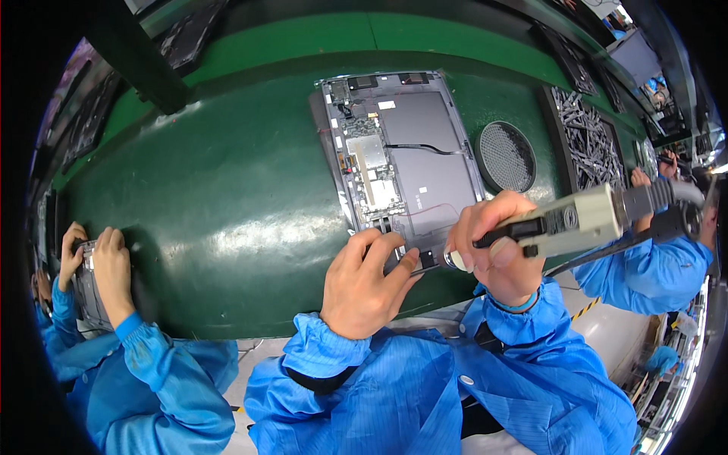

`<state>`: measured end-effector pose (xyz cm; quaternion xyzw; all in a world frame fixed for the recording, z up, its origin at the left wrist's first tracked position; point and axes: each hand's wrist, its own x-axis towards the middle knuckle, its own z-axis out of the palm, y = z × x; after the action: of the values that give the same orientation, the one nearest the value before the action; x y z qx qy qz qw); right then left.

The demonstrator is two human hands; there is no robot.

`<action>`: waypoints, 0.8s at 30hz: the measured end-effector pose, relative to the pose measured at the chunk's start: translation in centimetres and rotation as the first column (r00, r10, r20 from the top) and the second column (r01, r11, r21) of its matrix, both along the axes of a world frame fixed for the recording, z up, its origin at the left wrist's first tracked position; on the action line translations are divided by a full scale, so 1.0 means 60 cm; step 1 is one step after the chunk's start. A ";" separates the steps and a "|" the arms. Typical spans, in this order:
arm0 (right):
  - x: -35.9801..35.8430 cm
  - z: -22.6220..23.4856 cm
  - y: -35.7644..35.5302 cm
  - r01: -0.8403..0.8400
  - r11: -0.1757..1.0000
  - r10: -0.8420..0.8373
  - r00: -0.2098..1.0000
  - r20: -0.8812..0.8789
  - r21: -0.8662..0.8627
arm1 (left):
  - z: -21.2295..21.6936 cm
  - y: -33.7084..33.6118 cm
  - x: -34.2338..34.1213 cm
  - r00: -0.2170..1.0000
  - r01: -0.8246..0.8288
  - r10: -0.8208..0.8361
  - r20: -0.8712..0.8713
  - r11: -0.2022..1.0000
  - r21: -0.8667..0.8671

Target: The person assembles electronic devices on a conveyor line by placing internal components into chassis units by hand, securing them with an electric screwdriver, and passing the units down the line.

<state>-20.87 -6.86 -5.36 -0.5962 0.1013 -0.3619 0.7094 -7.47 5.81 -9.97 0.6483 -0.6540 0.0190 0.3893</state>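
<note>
An opened tablet (428, 163) lies on the green work surface, its circuit board, flat grey battery area and black cable exposed. My left hand (360, 284) is closed at its near edge, with bent fingers and thumb on the corner beside a small black part. Beneath those fingertips the detail is partly hidden. My right hand (504, 246) is wrapped round the front of a beige and black corded electric screwdriver (580, 220). The tool lies nearly level, its pale front end beside the tablet's near right corner; whether it touches is unclear.
A round grey dish with a gridded inside (506, 157) sits right of the tablet. Beyond it stands a black tray (557, 144) heaped with small dark strips. A dark post (144, 64) rises at the far left. Co-workers' hands (114, 277) and sleeves (652, 273) appear on both sides.
</note>
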 end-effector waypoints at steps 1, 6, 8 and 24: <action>-0.001 -0.002 0.001 -0.021 0.996 0.020 1.000 -0.014 -0.086 | -0.001 0.000 0.000 1.000 -0.002 0.002 -0.001 1.000 0.001; 0.003 0.017 0.009 -0.041 0.936 -0.029 0.981 -0.191 -0.349 | 0.001 0.000 -0.002 1.000 -0.004 0.004 0.010 1.000 0.014; -0.003 0.012 0.004 -0.049 0.908 -0.071 0.961 -0.268 -0.416 | 0.005 0.000 -0.002 1.000 -0.007 0.006 0.014 1.000 0.014; -0.073 0.006 -0.210 0.697 0.680 -0.733 0.650 0.199 0.227 | 0.017 -0.002 -0.014 1.000 -0.012 0.011 0.024 0.998 0.068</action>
<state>-25.28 -19.45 -5.01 -0.4039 0.2525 -0.6838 0.5528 -8.33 5.70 -8.93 0.6647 -0.6550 0.0065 0.3593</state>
